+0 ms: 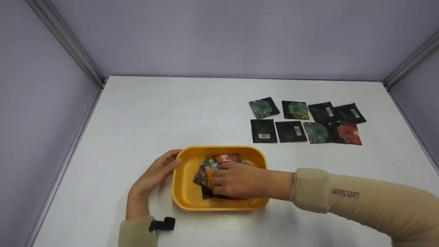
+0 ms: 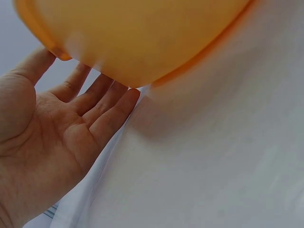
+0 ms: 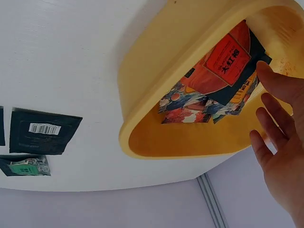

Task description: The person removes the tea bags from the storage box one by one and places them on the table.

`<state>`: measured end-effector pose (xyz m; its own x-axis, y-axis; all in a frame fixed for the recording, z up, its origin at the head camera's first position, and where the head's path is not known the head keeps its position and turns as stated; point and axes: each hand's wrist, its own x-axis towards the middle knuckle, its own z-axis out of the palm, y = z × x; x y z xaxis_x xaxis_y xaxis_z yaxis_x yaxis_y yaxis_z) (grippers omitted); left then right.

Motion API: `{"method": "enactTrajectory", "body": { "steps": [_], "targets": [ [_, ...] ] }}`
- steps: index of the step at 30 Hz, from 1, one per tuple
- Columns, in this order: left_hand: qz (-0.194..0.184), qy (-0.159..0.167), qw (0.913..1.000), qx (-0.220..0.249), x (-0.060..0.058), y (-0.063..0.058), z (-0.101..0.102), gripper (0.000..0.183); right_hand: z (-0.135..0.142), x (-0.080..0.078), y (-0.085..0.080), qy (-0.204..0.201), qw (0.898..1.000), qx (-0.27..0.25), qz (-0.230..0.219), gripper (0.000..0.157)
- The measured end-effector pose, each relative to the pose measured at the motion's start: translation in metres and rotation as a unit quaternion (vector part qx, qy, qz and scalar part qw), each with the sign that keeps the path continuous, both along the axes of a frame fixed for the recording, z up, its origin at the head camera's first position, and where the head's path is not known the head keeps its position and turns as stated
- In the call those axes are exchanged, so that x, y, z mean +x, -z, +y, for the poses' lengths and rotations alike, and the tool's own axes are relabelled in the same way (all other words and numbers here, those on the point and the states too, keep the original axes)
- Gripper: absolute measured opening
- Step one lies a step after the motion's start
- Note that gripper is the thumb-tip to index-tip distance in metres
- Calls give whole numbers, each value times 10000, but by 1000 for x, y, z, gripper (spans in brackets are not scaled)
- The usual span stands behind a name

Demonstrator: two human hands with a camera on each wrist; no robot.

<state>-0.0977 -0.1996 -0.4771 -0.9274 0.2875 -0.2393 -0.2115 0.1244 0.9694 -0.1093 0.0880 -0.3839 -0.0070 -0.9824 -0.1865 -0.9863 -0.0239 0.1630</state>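
A yellow plastic tub (image 1: 187, 202) stands near the front of the table with a loose pile of tea sachets (image 1: 205, 169) inside. My left hand (image 1: 156, 175) rests against the tub's left side; in the left wrist view its fairly straight fingers touch the wall and the thumb is at the rim. Inside the tub, my right hand (image 1: 238, 180) reaches over the pile. From the right wrist, its thumb (image 3: 266, 71) is at the edge of a red and black sachet (image 3: 228, 59), while the other fingers are spread apart from it. Colourful patterned sachets (image 3: 185, 99) lie beside that one.
To the tub's right and farther back, several flat tea sachets lie in two rows, among them a barcode-side-up one (image 1: 264, 131), a green-labelled one (image 1: 295, 109) and a red-labelled one (image 1: 349, 133). Some overlap. A pale wall (image 1: 219, 41) rises behind the white table (image 1: 144, 113).
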Motion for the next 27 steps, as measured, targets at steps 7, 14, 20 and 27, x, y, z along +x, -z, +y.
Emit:
{"method": "enactTrajectory", "body": {
  "steps": [7, 14, 20, 27],
  "targets": [
    [65, 62, 10000, 20, 1, 1, -1, 50, -9, 1, 15, -175, 9974, 240, 653, 25],
    [102, 162, 9997, 141, -1, 2, -2, 49, -8, 4, 29, -230, 9884, 450, 1430, 24],
    [51, 102, 9999, 39, 0, 1, -1, 50, -9, 4, 32, -276, 9871, 457, 1507, 27],
    [36, 37, 10000, 22, 0, 1, -1, 48, -9, 3, 36, -187, 9886, 449, 1422, 30]
  ]
}}
